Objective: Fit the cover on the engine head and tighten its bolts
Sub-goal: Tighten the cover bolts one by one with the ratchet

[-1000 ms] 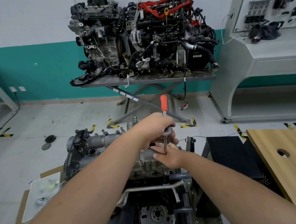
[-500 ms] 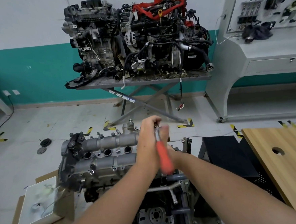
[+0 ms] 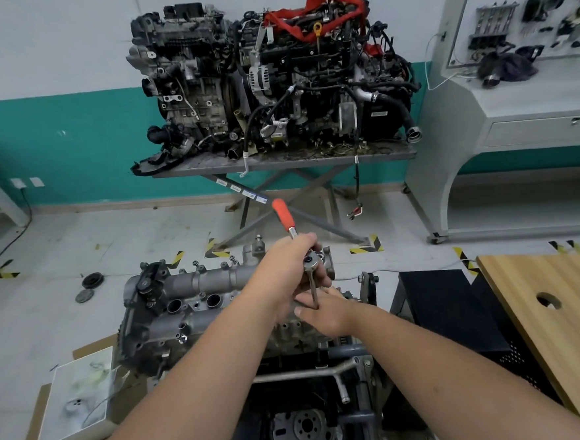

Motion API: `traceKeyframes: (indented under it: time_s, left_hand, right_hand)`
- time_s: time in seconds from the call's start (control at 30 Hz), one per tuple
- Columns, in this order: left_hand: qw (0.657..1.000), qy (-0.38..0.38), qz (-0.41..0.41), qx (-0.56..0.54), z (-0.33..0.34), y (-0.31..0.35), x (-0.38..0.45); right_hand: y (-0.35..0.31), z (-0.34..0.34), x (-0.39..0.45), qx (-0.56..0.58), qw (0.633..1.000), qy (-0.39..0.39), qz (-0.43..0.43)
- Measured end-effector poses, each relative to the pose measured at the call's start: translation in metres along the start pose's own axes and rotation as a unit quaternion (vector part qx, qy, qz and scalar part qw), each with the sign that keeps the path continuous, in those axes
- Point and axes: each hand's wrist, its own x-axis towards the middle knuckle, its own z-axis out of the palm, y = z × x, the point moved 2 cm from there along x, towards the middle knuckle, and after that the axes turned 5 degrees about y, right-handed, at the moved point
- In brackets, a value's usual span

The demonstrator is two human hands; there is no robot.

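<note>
1. The cover point(image 3: 191, 295) is already sitting on the engine head point(image 3: 173, 334), low in the middle of the view and right in front of the person.
2. Its long side runs left to right, so the bolts sit in a row across the person's body.
3. The left hand point(image 3: 287, 271) is wrapped around the ratchet wrench point(image 3: 295, 238) near its metal head, and the orange handle point(image 3: 282, 214) points up and away, a little to the left.
4. The right hand point(image 3: 325, 308) sits lower and pinches the thin extension bar point(image 3: 314, 292) that goes down from the wrench.
5. The bottom of the bar is hidden by the fingers (so I cannot tell which bolt it is on).
6. Both hands are close together at the right end of the cover.
7. Most of the cover stretches off to the left, so I think the left hand is nearer to the other bolts.
</note>
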Motion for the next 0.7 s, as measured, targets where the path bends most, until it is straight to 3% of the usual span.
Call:
traceKeyframes:
  time_s: [0.23, 0.33, 0.4, 0.47, 0.53, 0.57, 0.6, 0.63, 0.67, 0.7]
  left_hand:
    - [0.989, -0.071, -0.007, 0.130, 0.008, 0.017, -0.003]
    - [0.955, -0.079, 0.019, 0.285, 0.010, 0.032, -0.004]
    - [0.869, -0.065, 0.098, 0.480, 0.014, 0.042, -0.003]
    - [0.711, -0.051, 0.216, 0.667, 0.024, 0.042, -0.004]
    - [0.563, -0.014, 0.374, 0.737, 0.032, 0.027, -0.010]
    - [0.520, 0.017, 0.454, 0.723, 0.033, 0.017, -0.014]
    - [0.496, 0.057, 0.530, 0.686, 0.030, 0.007, -0.016]
    - [0.496, 0.109, 0.591, 0.627, 0.024, -0.001, -0.017]
    - [0.528, 0.156, 0.612, 0.567, 0.020, -0.007, -0.014]
    - [0.580, 0.188, 0.597, 0.521, 0.016, -0.011, -0.012]
  right_hand:
    - [0.007, 0.003, 0.002, -0.025, 1.000, -0.001, 0.005]
    - [0.010, 0.003, 0.002, -0.014, 1.000, -0.013, 0.024]
    - [0.011, 0.003, 0.001, 0.002, 0.999, -0.019, 0.030]
    - [0.008, 0.002, 0.001, 0.020, 0.999, -0.016, 0.023]
    - [0.003, 0.002, -0.001, 0.021, 1.000, -0.003, -0.008]
    - [0.002, 0.000, -0.002, 0.006, 1.000, 0.001, -0.013]
    - [-0.001, -0.003, -0.006, 0.002, 1.000, 0.017, -0.005]
    - [-0.003, -0.006, -0.009, 0.004, 0.999, 0.043, 0.002]
    - [-0.001, -0.008, -0.011, 0.028, 0.996, 0.080, -0.005]
    - [-0.002, -0.007, -0.011, 0.055, 0.994, 0.091, -0.023]
